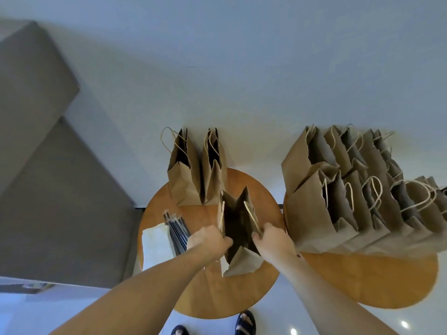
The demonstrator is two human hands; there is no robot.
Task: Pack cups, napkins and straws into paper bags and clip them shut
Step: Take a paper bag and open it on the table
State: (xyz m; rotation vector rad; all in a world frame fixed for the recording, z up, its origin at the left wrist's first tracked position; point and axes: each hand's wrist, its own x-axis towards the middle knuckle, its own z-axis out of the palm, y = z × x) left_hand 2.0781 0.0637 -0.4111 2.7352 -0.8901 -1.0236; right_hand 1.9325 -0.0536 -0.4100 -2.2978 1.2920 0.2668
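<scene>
Your left hand (209, 239) grips the left rim of the open paper bag (238, 221), fingers curled over its edge. Your right hand (273, 238) clamps the right rim the same way. The bag stands upright on the round wooden table (212, 293). At its 9 o'clock lie dark straws (177, 232), just beside white napkins (156, 241). At 11 o'clock stand two more bags (183, 184). At 3 o'clock a cluster of bags (350, 206) crowds the second table (362, 281).
</scene>
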